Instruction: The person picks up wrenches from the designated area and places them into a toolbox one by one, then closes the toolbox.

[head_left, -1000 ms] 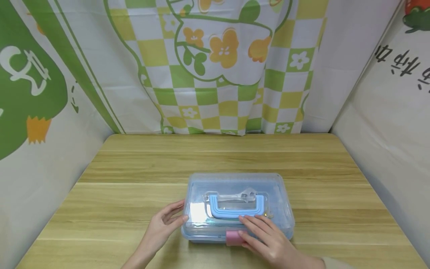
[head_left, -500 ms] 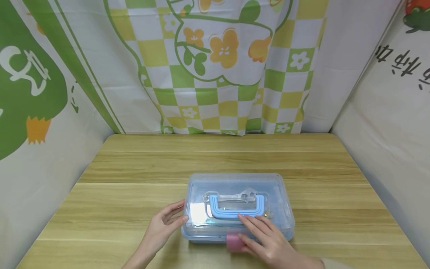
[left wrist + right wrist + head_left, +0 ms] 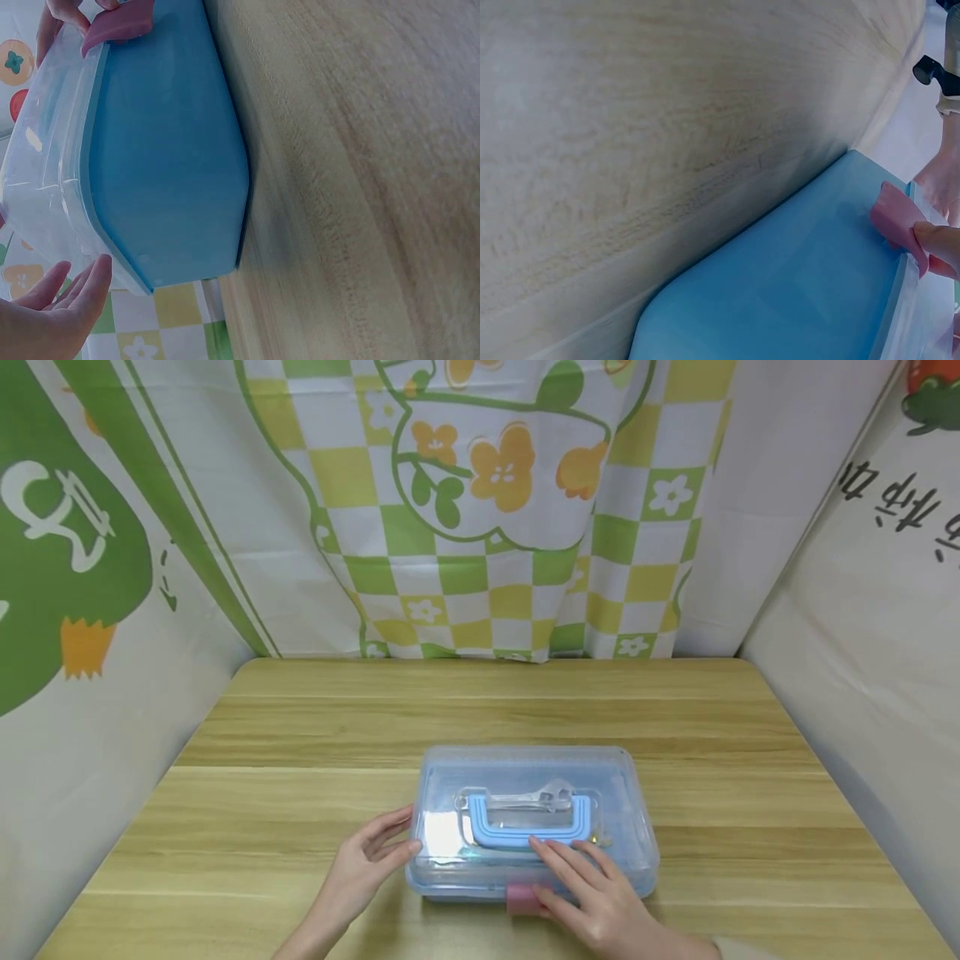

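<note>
A blue plastic storage box with a clear lid sits on the table. A light blue handle lies on the lid, and a pink latch is at the middle of its front edge. My right hand pinches that latch by its free edge, the other fingers resting on the lid by the handle. In the right wrist view the latch tilts outward from the blue wall. At the box's left end, my left hand touches the lid with extended fingers, its thumb near the front corner.
Wood-grain table surrounds the box. A patterned curtain hangs along the back edge, with white printed cloth at the right side and more at the left. Small items show faintly through the lid.
The right thumb and the pink latch shifted slightly downward and outward from the box front, then the latch came back up a little. The left hand and the box have stayed in place.
</note>
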Motion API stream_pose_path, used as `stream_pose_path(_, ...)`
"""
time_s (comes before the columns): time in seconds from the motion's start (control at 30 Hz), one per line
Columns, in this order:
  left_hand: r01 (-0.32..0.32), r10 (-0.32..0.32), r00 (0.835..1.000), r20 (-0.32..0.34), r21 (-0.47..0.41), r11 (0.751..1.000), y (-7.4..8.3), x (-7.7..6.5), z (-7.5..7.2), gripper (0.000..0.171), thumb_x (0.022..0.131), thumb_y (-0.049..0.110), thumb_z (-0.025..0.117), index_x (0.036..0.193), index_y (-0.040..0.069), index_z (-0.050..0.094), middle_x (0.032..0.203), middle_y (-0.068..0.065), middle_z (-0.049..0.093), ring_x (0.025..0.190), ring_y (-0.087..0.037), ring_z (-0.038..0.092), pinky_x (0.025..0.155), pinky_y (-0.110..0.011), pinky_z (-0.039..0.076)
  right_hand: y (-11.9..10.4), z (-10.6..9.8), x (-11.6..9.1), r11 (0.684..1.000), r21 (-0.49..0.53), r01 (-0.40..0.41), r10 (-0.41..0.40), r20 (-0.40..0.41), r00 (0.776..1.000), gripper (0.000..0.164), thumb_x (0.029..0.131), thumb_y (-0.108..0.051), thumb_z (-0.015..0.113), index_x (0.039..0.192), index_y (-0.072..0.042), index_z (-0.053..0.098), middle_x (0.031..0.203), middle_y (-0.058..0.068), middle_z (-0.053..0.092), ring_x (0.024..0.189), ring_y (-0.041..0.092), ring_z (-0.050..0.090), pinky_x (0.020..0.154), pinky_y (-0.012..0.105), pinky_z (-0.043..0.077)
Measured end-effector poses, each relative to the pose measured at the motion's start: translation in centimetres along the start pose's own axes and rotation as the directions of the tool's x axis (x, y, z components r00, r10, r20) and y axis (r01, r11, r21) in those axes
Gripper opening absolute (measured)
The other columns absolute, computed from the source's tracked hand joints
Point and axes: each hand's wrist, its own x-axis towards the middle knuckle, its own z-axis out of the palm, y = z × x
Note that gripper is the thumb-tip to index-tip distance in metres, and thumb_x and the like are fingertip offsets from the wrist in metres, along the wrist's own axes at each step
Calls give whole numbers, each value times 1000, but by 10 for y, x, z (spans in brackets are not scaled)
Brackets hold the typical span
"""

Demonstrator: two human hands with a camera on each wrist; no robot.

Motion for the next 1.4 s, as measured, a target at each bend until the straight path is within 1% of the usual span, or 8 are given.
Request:
stream_pose_path(0.13, 10, -10, 1000, 0, -3, 1000, 1, -1, 0, 45, 78, 11, 66, 119, 1, 52, 122, -16, 51, 111, -29, 50, 88, -31, 44, 0, 3, 0, 998, -55, 21, -22, -20, 1000, 28, 91, -23, 49, 72, -11, 65, 104, 28, 57, 90, 35, 58, 70, 41, 45)
stream_pose_path(0.33, 20, -20, 1000, -8, 20, 1000, 0, 0, 0, 45, 77, 14, 67, 118, 2, 53, 121, -15, 53, 110, -28, 51, 88, -32, 44, -2, 10, -4, 989, -143, 32, -38, -38, 999, 32, 94, -27, 41, 71, -12, 58, 104, 27, 57, 89, 37, 56, 71, 43, 41)
stream_pose_path(0.57, 30, -29, 999, -19, 22, 999, 0, 1, 0, 45, 76, 15, 68, 117, 4, 54, 120, -13, 54, 109, -27, 51, 87, -31, 45, -4, 17, -6, 984, -174, 37, -47, -55, 997, 31, 95, -18, 38, 69, -12, 54, 102, 28, 57, 88, 37, 55, 69, 43, 40)
stream_pose_path(0.73, 38, -37, 999, -16, 24, 999, -1, 2, 0, 46, 76, 16, 69, 117, 4, 54, 121, -13, 53, 110, -27, 51, 88, -32, 44, -5, 20, -11, 985, -167, 36, -45, -51, 998, 29, 92, -10, 39, 68, -11, 55, 102, 30, 56, 88, 39, 54, 69, 46, 39)
stream_pose_path(0.87, 38, -37, 999, -11, 21, 999, 0, 2, 0, 45, 76, 16, 68, 117, 4, 54, 121, -13, 53, 110, -27, 50, 88, -32, 44, -6, 20, -13, 985, -171, 24, -31, -40, 999, 29, 93, -10, 38, 69, -11, 56, 103, 29, 56, 89, 38, 54, 69, 45, 39)
stream_pose_path(1.13, -3, 2, 1000, 29, 26, 1000, -1, 1, -3, 43, 78, 13, 66, 118, 3, 53, 121, -15, 53, 107, -28, 52, 85, -32, 46, -8, 15, -9, 984, -180, 1, -2, -6, 1000, 30, 93, -9, 35, 71, -11, 55, 105, 28, 56, 91, 38, 54, 71, 46, 40)
stream_pose_path(1.3, -10, 6, 997, 77, 51, 999, 0, 3, -9, 43, 78, 14, 66, 118, 4, 53, 121, -14, 53, 105, -29, 54, 83, -31, 47, -6, 7, -7, 993, -113, -22, 27, 51, 998, 32, 96, -17, 34, 77, -11, 59, 106, 27, 55, 93, 37, 55, 69, 46, 44)
stream_pose_path(1.4, -27, 17, 994, 106, 92, 995, 1, 3, -14, 42, 79, 16, 65, 117, 4, 54, 119, -15, 54, 105, -29, 54, 83, -31, 47, -1, 1, -2, 998, -54, -12, 15, 56, 998, 31, 95, -25, 38, 80, -10, 61, 105, 26, 57, 93, 36, 56, 69, 45, 46)
